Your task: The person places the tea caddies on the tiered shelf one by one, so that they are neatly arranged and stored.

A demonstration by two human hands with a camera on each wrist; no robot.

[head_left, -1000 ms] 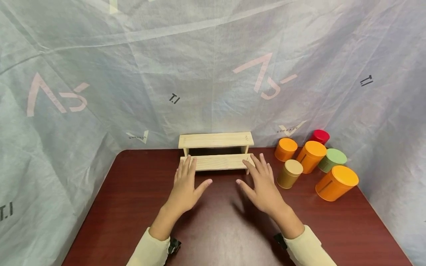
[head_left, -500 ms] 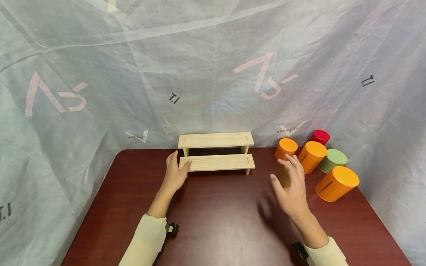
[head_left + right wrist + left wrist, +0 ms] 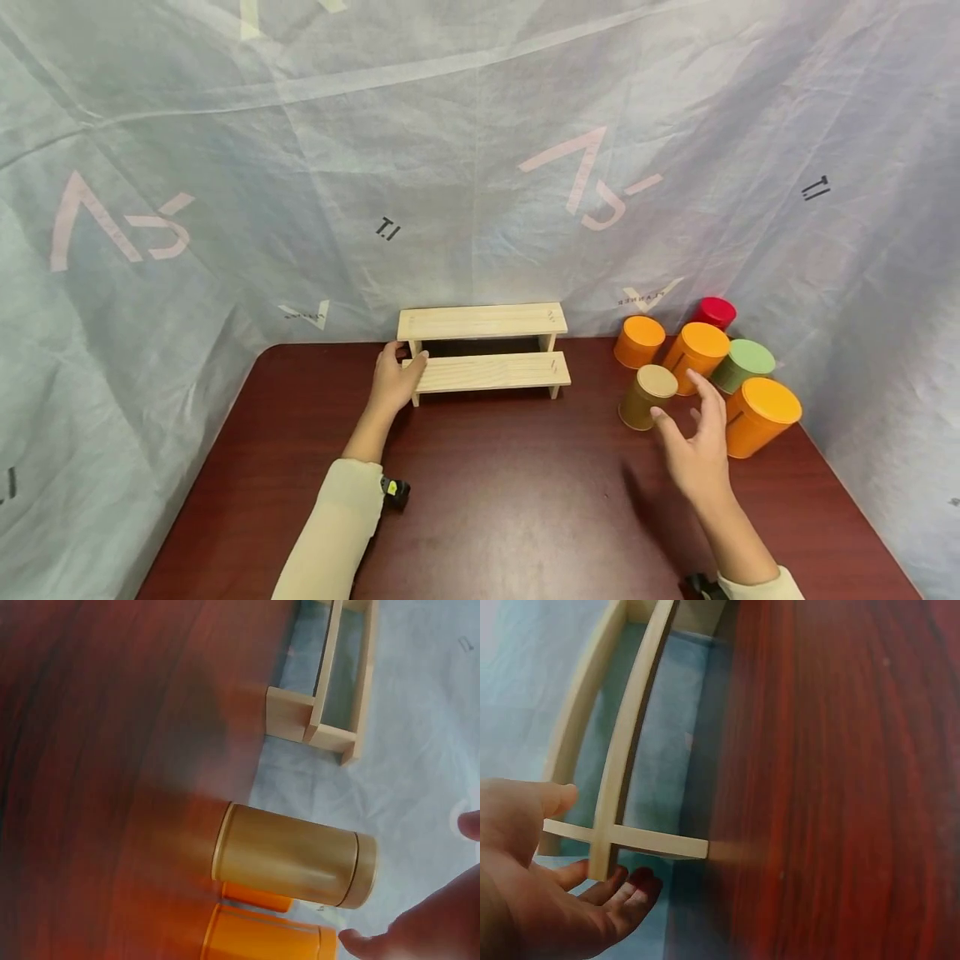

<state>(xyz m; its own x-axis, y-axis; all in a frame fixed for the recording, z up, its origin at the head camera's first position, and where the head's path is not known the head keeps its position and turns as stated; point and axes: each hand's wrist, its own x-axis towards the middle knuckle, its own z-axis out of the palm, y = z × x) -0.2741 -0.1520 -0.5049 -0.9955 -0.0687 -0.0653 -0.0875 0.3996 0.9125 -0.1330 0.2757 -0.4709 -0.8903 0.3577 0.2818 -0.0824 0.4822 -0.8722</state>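
A two-tier wooden shelf (image 3: 487, 372) stands at the back of the table. My left hand (image 3: 395, 385) is at the left end of its lower step, thumb over the top and fingers round the end. The left wrist view shows that hand (image 3: 562, 885) with its fingers curled about the board's end. My right hand (image 3: 697, 454) hovers by a gold tin (image 3: 637, 408), thumb and fingers spread apart, nothing between them. In the right wrist view the gold tin (image 3: 292, 855) stands upright on the table, thumb and fingertip (image 3: 360, 945) near its lid end.
Behind and right of the gold tin are several more: orange tins (image 3: 640, 340), a green tin (image 3: 746, 364) and a red tin (image 3: 715, 311). A grey cloth (image 3: 480, 183) hangs right behind the dark red table (image 3: 480, 483).
My left hand has moved from above the shelf's front to its left end and takes hold there. The right hand has swung right, away from the shelf, to the gold tin.
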